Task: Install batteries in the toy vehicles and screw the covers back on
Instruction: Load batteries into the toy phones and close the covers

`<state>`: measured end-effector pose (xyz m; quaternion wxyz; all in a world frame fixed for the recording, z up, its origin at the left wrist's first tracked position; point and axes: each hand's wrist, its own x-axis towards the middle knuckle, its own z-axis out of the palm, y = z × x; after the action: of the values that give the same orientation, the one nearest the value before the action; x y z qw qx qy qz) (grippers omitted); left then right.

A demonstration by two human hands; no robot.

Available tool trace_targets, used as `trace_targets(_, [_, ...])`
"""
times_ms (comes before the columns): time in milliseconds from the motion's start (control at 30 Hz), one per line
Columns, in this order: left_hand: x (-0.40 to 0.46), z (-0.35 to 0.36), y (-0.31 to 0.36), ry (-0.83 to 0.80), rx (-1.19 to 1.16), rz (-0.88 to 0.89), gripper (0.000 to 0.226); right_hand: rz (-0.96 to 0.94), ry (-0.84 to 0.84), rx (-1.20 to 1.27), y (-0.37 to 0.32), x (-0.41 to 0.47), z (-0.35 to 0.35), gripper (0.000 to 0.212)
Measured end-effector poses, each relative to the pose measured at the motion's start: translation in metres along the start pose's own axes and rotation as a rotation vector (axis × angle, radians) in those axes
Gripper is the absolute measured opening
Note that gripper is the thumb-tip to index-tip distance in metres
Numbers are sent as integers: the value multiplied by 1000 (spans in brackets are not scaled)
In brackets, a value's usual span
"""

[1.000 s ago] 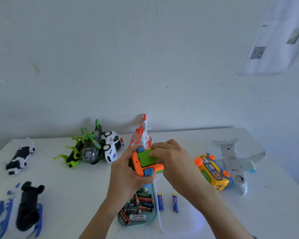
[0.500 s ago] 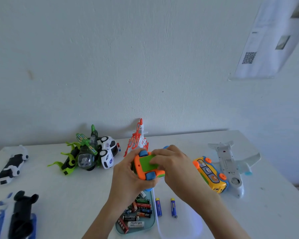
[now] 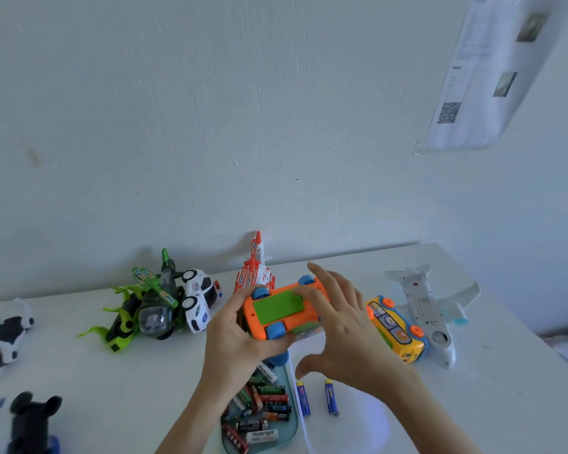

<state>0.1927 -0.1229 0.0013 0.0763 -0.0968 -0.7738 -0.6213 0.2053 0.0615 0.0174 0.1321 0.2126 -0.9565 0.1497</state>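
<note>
Orange toy car [image 3: 282, 312] upturned, green cover, left hand [image 3: 236, 342] gripping, right hand [image 3: 348, 329] spread

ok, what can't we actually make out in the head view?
- Orange toy car: its top side faces away; the left hand covers its near end.
- Battery tray: partly behind the left forearm; most labels too small.
- Black toy: cut by the bottom edge.
- Wall sheet: text blurred.
</note>
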Motion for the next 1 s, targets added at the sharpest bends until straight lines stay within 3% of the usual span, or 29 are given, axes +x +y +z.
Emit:
trace_targets(100, [3, 1, 2, 0, -64, -31, 77, -31, 163, -117, 3, 5, 14, 103])
trace_targets(267, [6, 2, 0, -23, -164, -91, 84, -143, 448, -81, 7, 8, 26, 63])
trace_targets(400, [7, 3, 0, -36, -218, -112, 84, -169, 455, -87, 13, 7, 30, 62])
trace_targets(533, [15, 8, 6, -57, -242, -130, 81, -160, 376, -211, 18, 4, 27, 75])
trace_targets(633, [31, 15, 14, -106, -241, -107, 78, -156, 385, -190, 28, 5, 22, 71])
trace_targets(700, [41, 21, 23, -148, -281, -86, 74, -27, 388, -11, 36, 8, 15, 71])
trace_targets(800, [55, 31, 33, -285, -344, -85, 73, 287, 384, 569, 42, 13, -3, 72])
trace_targets(867, [66, 44, 32, -403, -315, -92, 78, 374, 374, 917, 49, 18, -13, 64])
trace_targets(1000, [90, 83, 20, -459, -369, -226, 70, 465, 330, 1135, 69, 24, -19, 39])
